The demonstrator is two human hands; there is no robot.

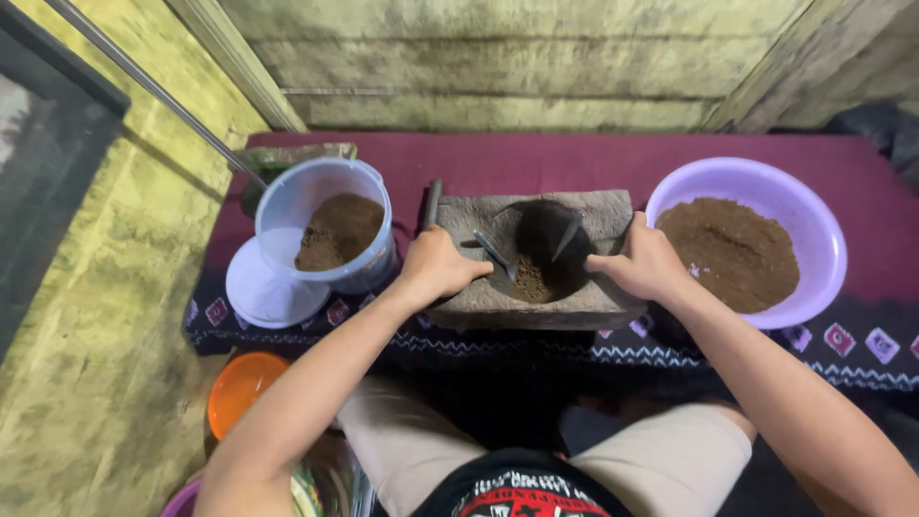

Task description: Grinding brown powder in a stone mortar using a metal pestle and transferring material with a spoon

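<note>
Stone mortar [536, 297] sat on the maroon surface [536, 158] between our hands. Our left hand [438, 266] curled closed around a spoon [495, 255] reaching into the bowl; our right hand [643, 263] gripped the mortar's edge, seemingly steadying it. Brown powder filled the purple basin [814, 220] and clear tub [287, 206].

Home floor kitchen: stone mortar [532, 258], woven mat [842, 345]
</note>
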